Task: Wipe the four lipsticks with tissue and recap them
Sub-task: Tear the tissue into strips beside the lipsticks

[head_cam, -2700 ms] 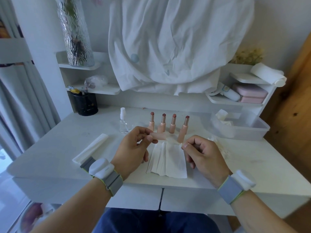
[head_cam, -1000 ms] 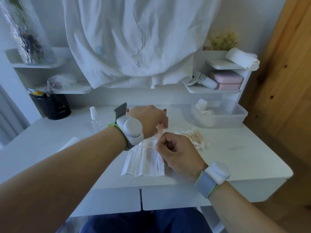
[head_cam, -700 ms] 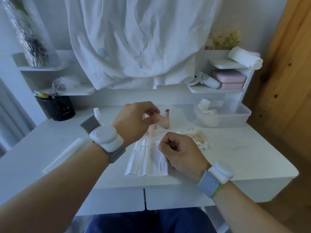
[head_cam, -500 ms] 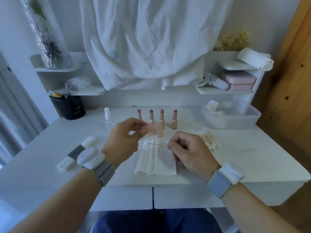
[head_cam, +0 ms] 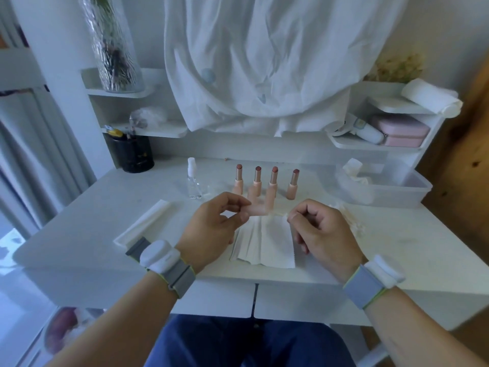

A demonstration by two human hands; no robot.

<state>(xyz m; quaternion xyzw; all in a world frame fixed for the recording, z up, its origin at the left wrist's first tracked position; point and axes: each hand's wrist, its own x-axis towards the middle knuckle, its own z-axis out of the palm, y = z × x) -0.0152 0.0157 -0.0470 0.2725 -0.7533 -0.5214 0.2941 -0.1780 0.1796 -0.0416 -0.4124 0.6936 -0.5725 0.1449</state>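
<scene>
left hand (head_cam: 211, 229) pinches smooth pink cap (head_cam: 258, 210) | four cylindrical lipsticks (head_cam: 267, 181) upright

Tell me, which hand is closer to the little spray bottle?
Left. The left hand is just in front of the spray bottle; the right hand is farther off to the bottle's right.

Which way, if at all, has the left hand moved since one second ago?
Yes. The left hand has drawn back from the row of lipsticks towards the person, and now holds a pink cap over the tissue's far edge.
</scene>
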